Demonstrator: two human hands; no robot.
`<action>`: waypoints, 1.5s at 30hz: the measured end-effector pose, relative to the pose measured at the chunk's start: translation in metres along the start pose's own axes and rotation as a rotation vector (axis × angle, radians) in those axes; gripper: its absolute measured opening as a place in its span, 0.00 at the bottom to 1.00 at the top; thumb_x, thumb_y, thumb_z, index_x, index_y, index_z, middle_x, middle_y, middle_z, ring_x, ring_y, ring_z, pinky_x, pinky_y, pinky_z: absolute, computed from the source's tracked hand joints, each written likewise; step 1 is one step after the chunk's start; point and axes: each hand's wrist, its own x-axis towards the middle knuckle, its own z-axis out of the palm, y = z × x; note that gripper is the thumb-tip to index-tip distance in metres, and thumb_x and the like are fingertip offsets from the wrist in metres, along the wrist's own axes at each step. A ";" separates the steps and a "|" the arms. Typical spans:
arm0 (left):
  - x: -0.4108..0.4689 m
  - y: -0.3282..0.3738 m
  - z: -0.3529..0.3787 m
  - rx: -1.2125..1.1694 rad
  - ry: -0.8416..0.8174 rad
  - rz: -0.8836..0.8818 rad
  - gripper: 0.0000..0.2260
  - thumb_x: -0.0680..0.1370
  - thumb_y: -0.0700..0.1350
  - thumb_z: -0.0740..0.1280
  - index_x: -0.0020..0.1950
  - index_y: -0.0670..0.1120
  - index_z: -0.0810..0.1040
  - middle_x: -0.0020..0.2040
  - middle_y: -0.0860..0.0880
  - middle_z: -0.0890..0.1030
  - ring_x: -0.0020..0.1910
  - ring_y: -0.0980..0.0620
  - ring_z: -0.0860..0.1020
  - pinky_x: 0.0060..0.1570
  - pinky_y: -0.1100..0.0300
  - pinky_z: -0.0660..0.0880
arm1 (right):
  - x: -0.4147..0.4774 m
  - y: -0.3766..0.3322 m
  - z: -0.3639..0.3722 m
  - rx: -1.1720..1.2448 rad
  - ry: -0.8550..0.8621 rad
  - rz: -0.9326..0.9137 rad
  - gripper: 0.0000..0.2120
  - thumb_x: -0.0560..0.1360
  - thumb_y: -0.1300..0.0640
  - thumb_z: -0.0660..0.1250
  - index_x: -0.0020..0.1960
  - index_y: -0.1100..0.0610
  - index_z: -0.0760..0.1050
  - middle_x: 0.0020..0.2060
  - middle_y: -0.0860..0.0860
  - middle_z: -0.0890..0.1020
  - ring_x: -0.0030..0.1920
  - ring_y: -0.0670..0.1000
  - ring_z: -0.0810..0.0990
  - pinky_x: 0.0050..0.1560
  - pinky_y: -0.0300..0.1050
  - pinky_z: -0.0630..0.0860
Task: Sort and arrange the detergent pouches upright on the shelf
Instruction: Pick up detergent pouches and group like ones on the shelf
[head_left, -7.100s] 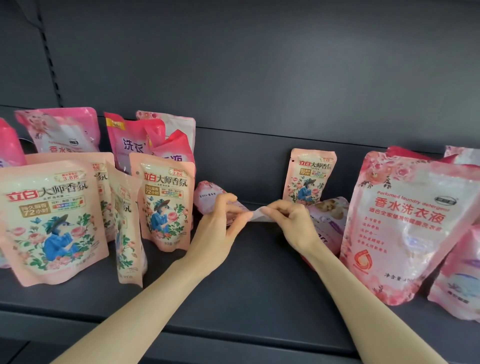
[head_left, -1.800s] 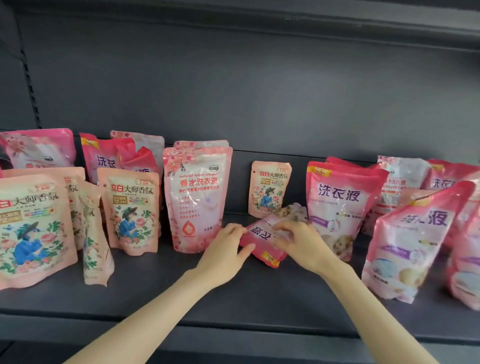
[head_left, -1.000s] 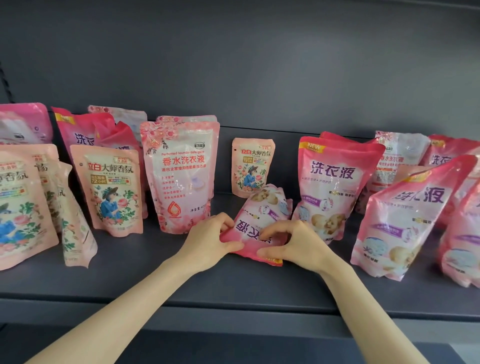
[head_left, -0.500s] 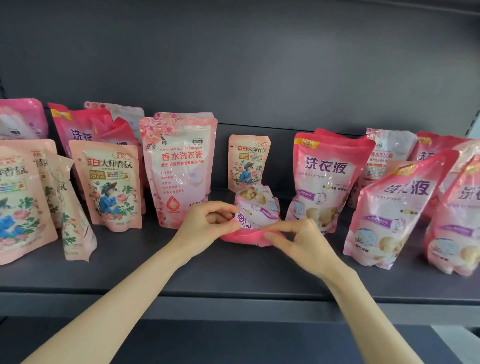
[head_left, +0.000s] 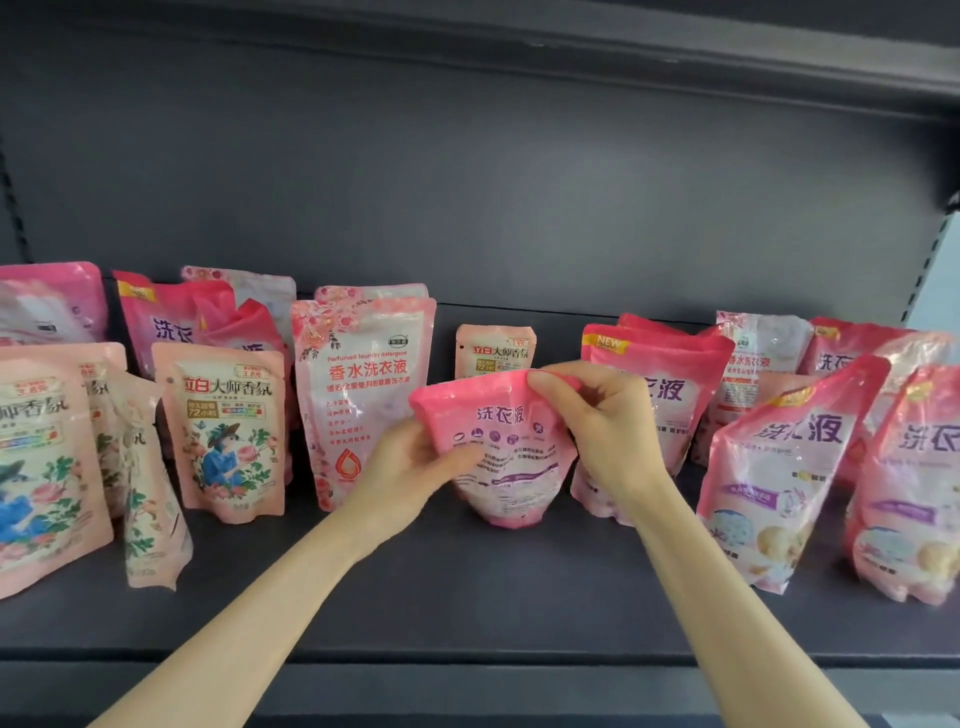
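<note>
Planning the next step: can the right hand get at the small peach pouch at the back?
Probably not: the right hand grips the pink pouch, which is in front of the small peach pouch, hiding its lower part.

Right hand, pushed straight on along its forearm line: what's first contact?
The right hand pinches the pink pouch at its top edge, so that pouch is met at once. Past it, the line runs toward the small peach pouch standing behind. How far back that one stands is unclear.
</note>
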 end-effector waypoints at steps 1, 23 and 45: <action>0.007 0.005 0.002 -0.016 0.061 0.007 0.09 0.74 0.38 0.69 0.50 0.51 0.77 0.43 0.61 0.84 0.47 0.64 0.81 0.45 0.70 0.75 | 0.005 -0.001 0.002 0.012 0.020 -0.008 0.07 0.75 0.59 0.68 0.40 0.59 0.82 0.29 0.61 0.79 0.27 0.48 0.74 0.30 0.41 0.72; 0.002 -0.020 -0.003 0.130 0.032 -0.146 0.23 0.67 0.37 0.76 0.54 0.57 0.74 0.49 0.60 0.82 0.48 0.65 0.80 0.43 0.71 0.76 | 0.002 0.045 0.003 0.090 -0.223 0.220 0.22 0.70 0.69 0.72 0.59 0.54 0.71 0.49 0.48 0.84 0.49 0.46 0.84 0.46 0.41 0.81; -0.066 -0.010 -0.074 0.673 0.509 -0.260 0.28 0.71 0.52 0.73 0.66 0.47 0.67 0.59 0.51 0.80 0.55 0.48 0.80 0.53 0.50 0.78 | 0.012 0.021 0.114 -0.092 -0.538 0.178 0.33 0.68 0.64 0.75 0.66 0.54 0.61 0.56 0.46 0.75 0.46 0.45 0.79 0.42 0.38 0.79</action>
